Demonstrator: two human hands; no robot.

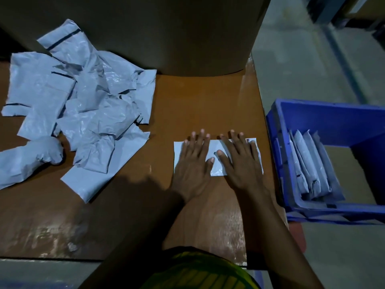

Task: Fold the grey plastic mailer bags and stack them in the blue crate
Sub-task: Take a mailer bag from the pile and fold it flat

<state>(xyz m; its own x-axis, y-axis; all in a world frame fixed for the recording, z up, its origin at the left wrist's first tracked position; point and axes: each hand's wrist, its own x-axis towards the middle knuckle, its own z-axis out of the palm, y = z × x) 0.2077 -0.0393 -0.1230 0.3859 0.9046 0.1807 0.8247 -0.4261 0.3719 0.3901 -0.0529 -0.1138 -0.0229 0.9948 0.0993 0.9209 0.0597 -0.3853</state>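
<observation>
- Head view, looking down on a brown table (187, 97) with a worn, glossy surface; a large brown cardboard cylinder (166, 28) stands at its far edge.
- Blue crate (277, 155) sits off the table's right edge, lower than the tabletop. Inside, several folded bags (310, 163) stand on edge, leaning against its left wall, packed side by side.
- Pile of unfolded grey mailer bags (79, 97) covers the left part of the table, crumpled and overlapping; dark seal strips show on a few. One bag at the pile's near left is balled up.
- Single grey mailer bag (215, 147) lies flat on the table near the right edge, well apart from the pile, close to the crate. It reads as a neat rectangle, long side left to right.
- Left hand (193, 161) lies palm down on the left half of this bag, fingers spread, nothing gripped.
- Right hand (239, 161) lies palm down on the right half, fingers spread, likewise pressing rather than grasping. Thumbs nearly meet at the bag's middle.
</observation>
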